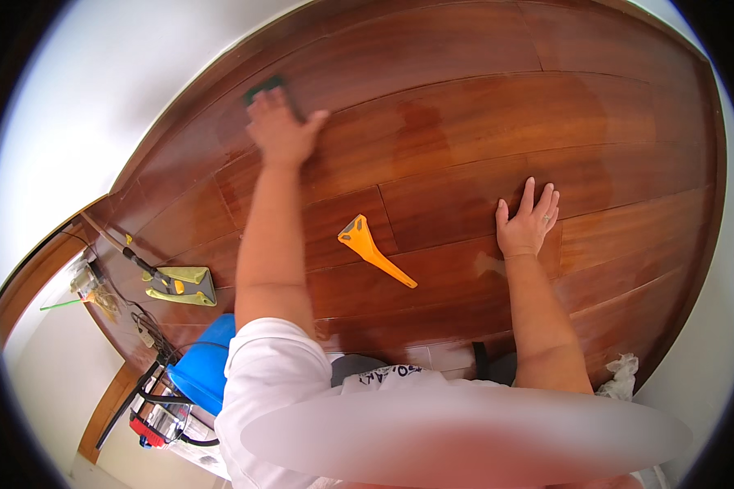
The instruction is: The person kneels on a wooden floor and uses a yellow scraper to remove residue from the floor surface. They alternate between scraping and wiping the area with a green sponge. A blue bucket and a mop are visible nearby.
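My left hand (281, 134) lies spread over a dark green scouring pad (254, 94), pressing it to the wet wooden floor (440, 202) near the left wall. Motion blurs this hand slightly, and much of the pad is hidden under the fingers. With a ring on one finger, my right hand (526, 227) rests palm down on the boards, its fingers apart and nothing in them. Between my arms lies a yellow plastic scraper (376, 253), its wide blade end towards the upper left. Neither hand touches the scraper.
At left stands a flat mop (199, 287) with a yellow-green cloth, near a blue bucket (205, 367) and a vacuum cleaner (153, 428). Cables and a power strip (144, 333) lie beside them. Crumpled clear plastic (621, 374) sits by the right wall (703, 342).
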Demonstrator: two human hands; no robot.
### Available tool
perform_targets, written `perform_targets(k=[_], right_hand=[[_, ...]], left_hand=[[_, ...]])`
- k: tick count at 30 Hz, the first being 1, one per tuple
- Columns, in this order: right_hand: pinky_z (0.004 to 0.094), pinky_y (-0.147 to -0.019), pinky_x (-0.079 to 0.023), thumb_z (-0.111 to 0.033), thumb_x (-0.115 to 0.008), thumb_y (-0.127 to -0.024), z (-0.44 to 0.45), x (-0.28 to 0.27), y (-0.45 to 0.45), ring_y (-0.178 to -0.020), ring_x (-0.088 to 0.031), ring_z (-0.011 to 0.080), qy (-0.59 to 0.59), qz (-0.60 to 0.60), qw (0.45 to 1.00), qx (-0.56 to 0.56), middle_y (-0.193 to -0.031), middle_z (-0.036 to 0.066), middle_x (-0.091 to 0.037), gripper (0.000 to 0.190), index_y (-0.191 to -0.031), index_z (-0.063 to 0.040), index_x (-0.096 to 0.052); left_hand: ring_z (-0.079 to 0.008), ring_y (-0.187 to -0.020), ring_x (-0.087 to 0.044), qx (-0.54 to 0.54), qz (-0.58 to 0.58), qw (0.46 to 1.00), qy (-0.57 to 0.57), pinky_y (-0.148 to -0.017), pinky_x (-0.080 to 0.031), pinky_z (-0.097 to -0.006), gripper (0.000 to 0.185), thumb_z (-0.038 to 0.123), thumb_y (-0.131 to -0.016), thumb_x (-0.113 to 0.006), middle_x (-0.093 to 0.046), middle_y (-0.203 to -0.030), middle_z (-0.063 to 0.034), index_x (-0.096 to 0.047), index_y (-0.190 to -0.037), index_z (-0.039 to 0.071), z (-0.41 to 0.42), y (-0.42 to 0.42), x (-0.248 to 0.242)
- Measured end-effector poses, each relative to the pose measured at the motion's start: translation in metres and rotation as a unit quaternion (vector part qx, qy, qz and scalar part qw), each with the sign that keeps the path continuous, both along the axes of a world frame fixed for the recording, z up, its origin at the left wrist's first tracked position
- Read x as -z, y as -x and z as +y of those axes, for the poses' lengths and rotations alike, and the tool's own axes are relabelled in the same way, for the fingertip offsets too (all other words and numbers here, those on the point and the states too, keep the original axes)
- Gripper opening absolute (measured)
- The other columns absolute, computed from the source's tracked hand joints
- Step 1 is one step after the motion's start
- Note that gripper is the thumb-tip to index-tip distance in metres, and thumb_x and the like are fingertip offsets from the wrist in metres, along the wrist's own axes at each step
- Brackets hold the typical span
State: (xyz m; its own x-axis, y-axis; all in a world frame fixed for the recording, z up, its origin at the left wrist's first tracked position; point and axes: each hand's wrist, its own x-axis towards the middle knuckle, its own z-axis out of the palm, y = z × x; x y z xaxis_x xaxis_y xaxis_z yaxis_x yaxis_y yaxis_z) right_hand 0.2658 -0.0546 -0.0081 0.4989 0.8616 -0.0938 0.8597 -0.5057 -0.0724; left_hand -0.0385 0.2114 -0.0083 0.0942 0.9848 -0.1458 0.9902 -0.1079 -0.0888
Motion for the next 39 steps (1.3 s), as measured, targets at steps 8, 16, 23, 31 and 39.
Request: perform_targets(k=[8,16,23,31,39], right_hand=[[0.0556,-0.1,-0.019,-0.043,-0.057,-0.076,0.0,-0.001,-0.003,-0.127,-0.018,0.042,-0.017,0.012,1.0,-0.003,-0.137,0.025,-0.022,0.068,-0.131,-0.011,-0.037],[0.0559,-0.101,-0.017,-0.044,-0.056,-0.076,-0.001,0.0,-0.004,-0.128,-0.016,0.0422,0.02,0.024,0.999,0.006,-0.138,0.025,-0.02,0.069,-0.132,-0.01,-0.035],[0.0557,-0.101,-0.017,-0.041,-0.058,-0.075,0.0,-0.002,-0.003,-0.128,-0.015,0.0422,0.016,0.02,1.0,-0.002,-0.138,0.024,-0.018,0.07,-0.132,-0.01,-0.034],[0.0531,-0.102,-0.018,-0.038,-0.058,-0.076,-0.001,0.0,-0.002,-0.128,-0.018,0.0396,-0.018,-0.009,1.0,-0.018,-0.138,0.023,-0.02,0.068,-0.133,-0.012,-0.033],[0.0521,-0.102,-0.02,-0.038,-0.057,-0.077,-0.003,0.005,-0.001,-0.127,-0.021,0.0385,-0.021,-0.027,0.999,-0.019,-0.137,0.021,-0.022,0.066,-0.134,-0.013,-0.033]], left_hand=[[-0.0352,-0.133,-0.011,0.313,-0.207,0.926,0.025,-0.106,-0.013,-0.0502,0.097,0.07,-0.068,-0.051,-0.016,-0.143,-0.0183,-0.025,-0.136,0.006,0.004,-0.28,0.001],[-0.0295,-0.135,-0.007,0.298,-0.15,0.93,0.152,-0.109,-0.008,-0.0427,0.09,0.065,-0.078,-0.043,-0.01,-0.146,-0.0139,-0.014,-0.14,0.007,0.056,-0.331,-0.046],[-0.0338,-0.131,-0.017,0.242,-0.181,0.953,0.012,-0.106,-0.016,-0.0468,0.094,0.069,-0.068,-0.052,-0.024,-0.14,-0.016,-0.029,-0.134,0.008,0.062,-0.224,-0.015],[-0.0325,-0.129,-0.02,0.094,-0.091,0.99,-0.054,-0.103,-0.018,-0.0499,0.088,0.065,-0.071,-0.053,-0.026,-0.139,-0.0152,-0.029,-0.135,0.009,0.068,0.002,0.002],[-0.031,-0.13,-0.019,-0.059,-0.066,0.994,-0.065,-0.103,-0.017,-0.0505,0.085,0.065,-0.074,-0.049,-0.023,-0.14,-0.014,-0.028,-0.135,0.009,0.073,0.096,0.015]])
